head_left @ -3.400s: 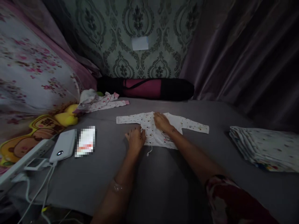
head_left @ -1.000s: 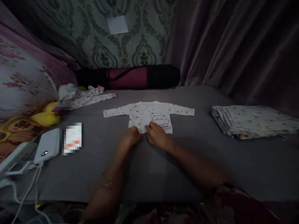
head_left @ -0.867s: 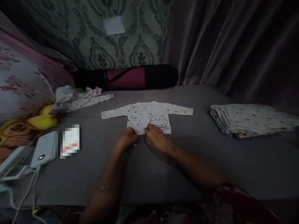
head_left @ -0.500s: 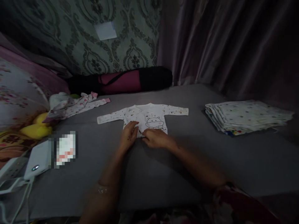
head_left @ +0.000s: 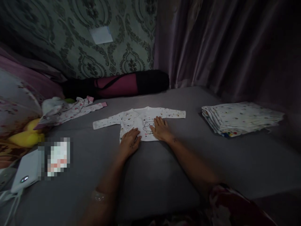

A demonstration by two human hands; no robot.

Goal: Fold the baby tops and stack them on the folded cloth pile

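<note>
A small white baby shirt (head_left: pixel 141 120) lies spread out on the grey bed sheet (head_left: pixel 150 175), both long sleeves stretched sideways. Small dots and figures pattern its sleeves, and a cartoon animal is printed on its front. My left hand (head_left: pixel 130 142) rests flat on the shirt's lower left part, fingers extended. On the lower right, my right hand (head_left: pixel 161 129) lies palm down with fingers apart, covering part of the print. Neither hand grips the cloth.
A stack of folded white cloths (head_left: pixel 242 117) sits at the right. Pink-cuffed baby clothing (head_left: pixel 68 111), a yellow plush toy (head_left: pixel 27 135) and a white device (head_left: pixel 28 169) with cables are at the left. A black and maroon long bag (head_left: pixel 117 84) lies along the wall.
My right hand has moved from the shirt's bottom edge up and right onto the print, its fingers spreading flat. My left hand has shifted slightly lower. The view has turned a little.
</note>
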